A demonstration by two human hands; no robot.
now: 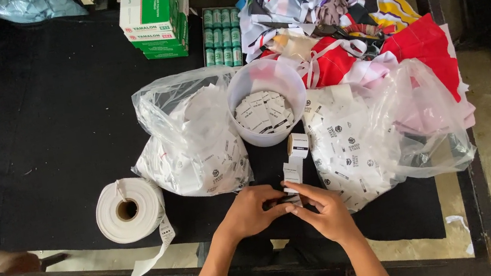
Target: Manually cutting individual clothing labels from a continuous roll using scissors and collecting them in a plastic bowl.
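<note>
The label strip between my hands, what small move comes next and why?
Probably draw the label strip slightly further from its small roll. The left hand and right hand pinch its end together, and the tub behind holds loose labels.

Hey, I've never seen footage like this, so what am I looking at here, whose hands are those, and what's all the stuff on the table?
This is one picture from a camera worn on a person's head, looking down at their own bare hands. No machine is involved. The left hand and right hand meet over a small white label at the near edge of a black table; the fingers hide exactly how it is gripped. Behind the hands stands a white tub of labels, with a clear plastic bag of labels to its left and another bag to its right. A roll of white tape lies at the left. Farther back are green boxes and a heap of colourful cloth.
</note>
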